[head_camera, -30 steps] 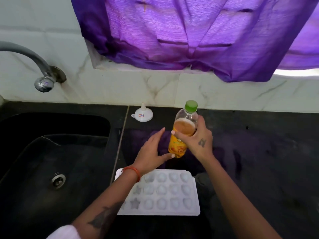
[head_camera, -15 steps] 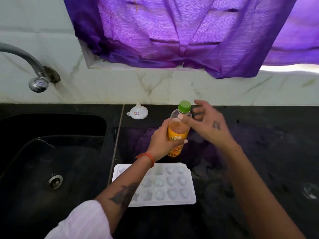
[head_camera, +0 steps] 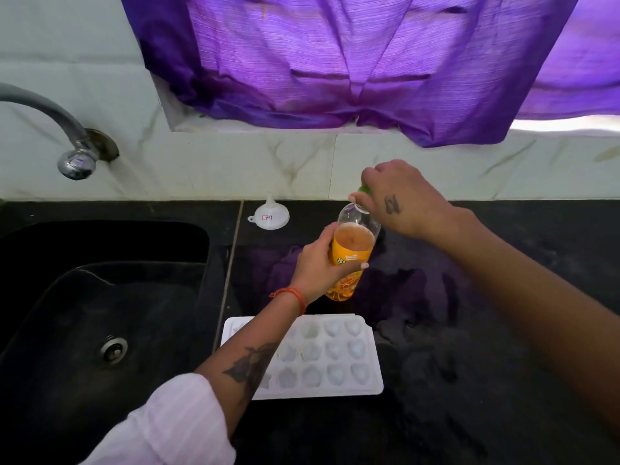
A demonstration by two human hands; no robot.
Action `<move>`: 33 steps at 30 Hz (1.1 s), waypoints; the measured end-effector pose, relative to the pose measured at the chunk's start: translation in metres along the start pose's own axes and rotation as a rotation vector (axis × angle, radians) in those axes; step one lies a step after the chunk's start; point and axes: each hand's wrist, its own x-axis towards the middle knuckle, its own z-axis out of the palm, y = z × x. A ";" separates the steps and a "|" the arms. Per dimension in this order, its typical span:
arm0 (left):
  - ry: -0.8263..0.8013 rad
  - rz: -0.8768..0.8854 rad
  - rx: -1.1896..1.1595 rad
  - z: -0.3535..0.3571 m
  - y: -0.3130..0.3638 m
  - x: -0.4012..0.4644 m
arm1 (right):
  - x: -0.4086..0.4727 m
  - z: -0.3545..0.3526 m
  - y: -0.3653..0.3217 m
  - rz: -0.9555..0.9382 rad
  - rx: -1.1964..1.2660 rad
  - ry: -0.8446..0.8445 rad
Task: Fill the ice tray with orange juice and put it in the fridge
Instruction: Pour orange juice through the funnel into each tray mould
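A clear plastic bottle of orange juice (head_camera: 352,243) stands upright on the black counter, a bit over half full. My left hand (head_camera: 318,266) is wrapped around its labelled body. My right hand (head_camera: 399,196) comes from above and grips the green cap (head_camera: 364,189), which is mostly hidden under the fingers. A white ice tray (head_camera: 339,354) with shaped cells lies flat on the counter just in front of the bottle; my left forearm crosses over its left part. The cells I can see hold no juice.
A small white funnel (head_camera: 269,218) sits upside down at the back of the counter (head_camera: 469,330), left of the bottle. A black sink (head_camera: 100,313) with a curved tap (head_camera: 72,156) lies to the left. A purple curtain (head_camera: 335,62) hangs above the tiled wall.
The bottle passed from my right hand to my left, which now grips its body. My right hand rose to the top and closed over the green cap.
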 end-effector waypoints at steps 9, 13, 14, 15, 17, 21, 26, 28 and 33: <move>-0.008 -0.005 -0.035 -0.006 -0.012 -0.008 | -0.002 0.005 0.011 -0.389 -0.034 -0.021; -0.033 -0.004 -0.036 -0.006 -0.012 -0.008 | 0.005 -0.011 0.018 -0.358 0.070 -0.139; -0.034 -0.004 -0.039 -0.006 -0.012 -0.008 | 0.006 -0.015 0.018 -0.320 0.115 -0.175; -0.034 -0.005 -0.039 -0.006 -0.013 -0.008 | 0.007 -0.017 0.017 -0.270 0.150 -0.201; -0.038 -0.008 -0.040 -0.006 -0.014 -0.008 | 0.008 -0.014 0.011 -0.176 0.135 -0.219; -0.060 -0.019 -0.049 -0.007 -0.013 -0.007 | 0.003 -0.003 0.002 -0.278 -0.038 -0.118; -0.067 -0.025 -0.052 -0.007 -0.014 -0.007 | 0.005 -0.005 0.015 -0.390 0.028 -0.132; -0.061 -0.023 -0.056 -0.007 -0.014 -0.007 | 0.007 -0.011 0.018 -0.334 0.129 -0.183; -0.056 -0.023 -0.061 -0.007 -0.014 -0.007 | 0.011 -0.010 0.013 -0.231 0.037 -0.186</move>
